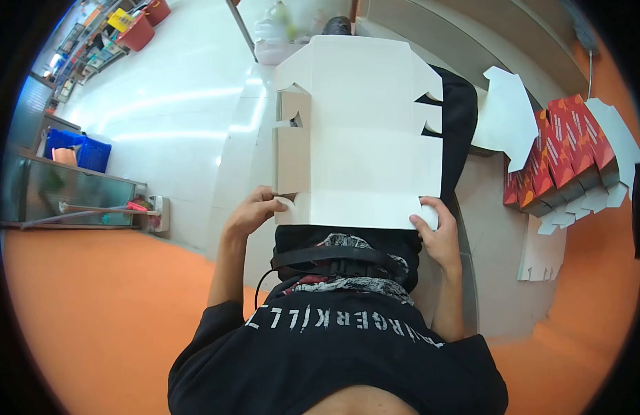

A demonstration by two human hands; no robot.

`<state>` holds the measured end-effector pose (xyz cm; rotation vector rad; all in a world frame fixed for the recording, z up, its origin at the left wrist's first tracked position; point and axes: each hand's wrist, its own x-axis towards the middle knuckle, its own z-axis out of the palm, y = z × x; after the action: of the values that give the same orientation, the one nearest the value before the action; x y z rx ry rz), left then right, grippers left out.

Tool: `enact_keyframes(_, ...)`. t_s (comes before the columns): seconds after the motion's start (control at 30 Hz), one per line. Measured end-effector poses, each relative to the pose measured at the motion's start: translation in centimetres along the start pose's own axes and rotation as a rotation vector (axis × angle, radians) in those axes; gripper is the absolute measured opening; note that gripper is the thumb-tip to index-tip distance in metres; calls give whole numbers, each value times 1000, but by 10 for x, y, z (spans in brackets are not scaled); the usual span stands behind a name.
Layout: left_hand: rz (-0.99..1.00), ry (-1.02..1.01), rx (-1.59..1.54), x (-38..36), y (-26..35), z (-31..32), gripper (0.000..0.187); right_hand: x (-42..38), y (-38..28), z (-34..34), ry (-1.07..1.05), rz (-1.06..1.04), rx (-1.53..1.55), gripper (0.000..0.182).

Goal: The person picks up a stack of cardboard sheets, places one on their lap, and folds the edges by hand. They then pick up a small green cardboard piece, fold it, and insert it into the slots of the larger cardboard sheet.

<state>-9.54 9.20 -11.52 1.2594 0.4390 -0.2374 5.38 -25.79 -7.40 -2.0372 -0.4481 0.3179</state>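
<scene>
Spread over my lap is a large white cardboard box blank [361, 131], its inner side facing up. Notches are cut along both sides. The left side panel [293, 145] is bent upward along its crease, while the right side lies nearly flat. My left hand [254, 211] pinches the near left corner flap between thumb and fingers. At the near right corner, my right hand [439, 232] grips the edge, thumb on top and the other fingers partly hidden. Both hands are closed on the same blank.
To my right stand several red-orange printed cartons [559, 149] with open white flaps. Another white blank [510, 114] lies beside them, and more white card [541, 256] is below. A blue basket [81, 149] and a glass-sided case [71, 194] are on the left.
</scene>
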Motion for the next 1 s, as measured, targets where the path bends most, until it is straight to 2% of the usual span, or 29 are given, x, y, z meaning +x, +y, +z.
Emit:
enact_keyframes(0.1, -69, 72, 61, -1, -3, 3, 32, -19, 4, -7, -54, -30, -20, 34)
enact_keyframes(0.13, -83, 87, 179, -4, 3, 0, 31, -23, 1, -8, -73, -19, -54, 34)
enact_keyframes(0.23, -81, 99, 474, -8, 19, -6, 40, -16, -13, -21, -331, 204, -158, 34)
enact_keyframes(0.27, -21, 89, 427, -12, 26, -3, 45, -16, -2, -24, -319, 58, -152, 34)
enact_keyframes(0.37, 128, 116, 328, -28, 54, 10, 60, 3, 1, -34, -151, 15, -133, 36)
enact_keyframes(0.47, 275, 274, 329, -23, 77, 25, 73, 42, -3, -29, 174, 26, -149, 40)
enact_keyframes(0.57, 318, 502, 433, 9, 119, 49, 72, 72, -22, -13, 293, 56, -118, 50)
enact_keyframes(0.6, 334, 569, 546, 24, 125, 59, 72, 77, -30, -10, 259, 113, -154, 61)
enact_keyframes(0.63, 349, 636, 661, 37, 130, 65, 73, 79, -31, -5, 270, 120, -206, 63)
enact_keyframes(0.73, 299, 583, 661, 74, 121, 48, 64, 78, -30, 8, 289, 156, -324, 70)
enact_keyframes(0.83, 185, 464, 385, 80, 112, 41, 47, 80, -24, 14, 376, 95, -424, 68)
enact_keyframes(0.93, 284, 380, 340, 81, 101, 34, 44, 98, -14, 13, 515, -45, -373, 65)
enact_keyframes(1.0, 277, 373, 293, 86, 94, 28, 42, 111, -17, 3, 431, 12, -248, 63)
